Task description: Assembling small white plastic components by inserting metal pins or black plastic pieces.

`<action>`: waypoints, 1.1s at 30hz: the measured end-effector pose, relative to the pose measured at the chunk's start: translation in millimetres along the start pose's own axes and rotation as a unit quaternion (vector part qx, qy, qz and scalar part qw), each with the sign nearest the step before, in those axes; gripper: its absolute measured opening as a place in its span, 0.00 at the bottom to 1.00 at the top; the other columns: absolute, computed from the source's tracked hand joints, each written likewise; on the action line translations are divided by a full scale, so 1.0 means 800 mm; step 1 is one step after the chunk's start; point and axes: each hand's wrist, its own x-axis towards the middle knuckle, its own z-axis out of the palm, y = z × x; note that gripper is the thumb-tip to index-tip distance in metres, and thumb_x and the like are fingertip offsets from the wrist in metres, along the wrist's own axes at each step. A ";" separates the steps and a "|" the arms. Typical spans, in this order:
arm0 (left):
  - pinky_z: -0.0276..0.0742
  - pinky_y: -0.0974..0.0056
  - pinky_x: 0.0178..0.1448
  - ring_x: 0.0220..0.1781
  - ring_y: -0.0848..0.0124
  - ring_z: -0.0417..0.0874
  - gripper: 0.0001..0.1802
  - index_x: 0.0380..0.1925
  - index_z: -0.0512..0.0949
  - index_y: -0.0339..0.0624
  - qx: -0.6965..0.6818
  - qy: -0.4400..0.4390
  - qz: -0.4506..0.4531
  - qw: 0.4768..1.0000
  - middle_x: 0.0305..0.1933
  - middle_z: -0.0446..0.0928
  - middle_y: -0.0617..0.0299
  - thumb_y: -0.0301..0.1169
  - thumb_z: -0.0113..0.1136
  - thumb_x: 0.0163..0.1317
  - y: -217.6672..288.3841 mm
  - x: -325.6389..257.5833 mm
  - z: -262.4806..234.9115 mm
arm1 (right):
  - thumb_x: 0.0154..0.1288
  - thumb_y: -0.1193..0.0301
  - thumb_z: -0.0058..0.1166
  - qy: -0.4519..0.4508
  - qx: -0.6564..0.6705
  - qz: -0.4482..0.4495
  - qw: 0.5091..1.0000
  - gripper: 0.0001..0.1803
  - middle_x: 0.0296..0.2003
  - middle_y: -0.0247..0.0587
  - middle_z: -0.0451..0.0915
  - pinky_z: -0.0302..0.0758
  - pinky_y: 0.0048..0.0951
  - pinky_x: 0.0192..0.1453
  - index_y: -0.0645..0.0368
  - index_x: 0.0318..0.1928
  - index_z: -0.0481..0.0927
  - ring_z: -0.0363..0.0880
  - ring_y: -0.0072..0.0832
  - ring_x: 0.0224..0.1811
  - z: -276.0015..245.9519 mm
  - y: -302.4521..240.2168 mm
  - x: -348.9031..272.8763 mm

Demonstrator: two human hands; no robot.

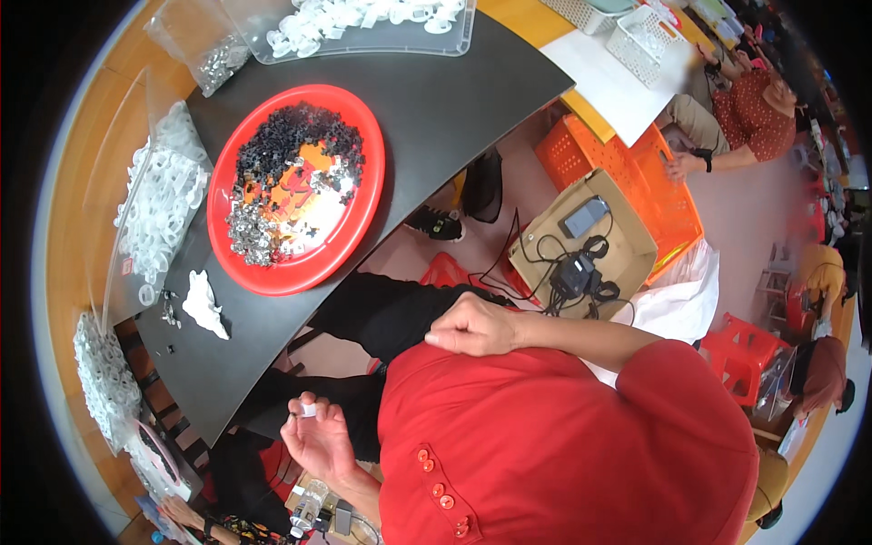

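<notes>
In the left hand (318,438), a small white piece (308,411) shows only partly.

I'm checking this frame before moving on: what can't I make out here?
- Small white part in the left hand, head view: too small to tell its shape; the fingers cover some of it.
- Right hand: closed, palm side hidden, so any contents are unknown.
- Black and silvery pieces on the red tray: too small to tell apart.
- Clear bag: cut off by the fisheye rim.
</notes>
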 end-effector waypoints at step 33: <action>0.66 0.68 0.39 0.31 0.69 0.69 0.11 0.32 0.67 0.44 0.248 0.013 -0.114 0.962 0.35 0.70 0.55 0.37 0.54 0.55 -0.063 0.063 -0.127 | 0.61 0.79 0.43 0.328 0.109 -0.763 0.546 0.19 0.15 0.25 0.63 0.52 0.21 0.20 0.49 0.14 0.62 0.58 0.18 0.15 0.000 -0.274 0.002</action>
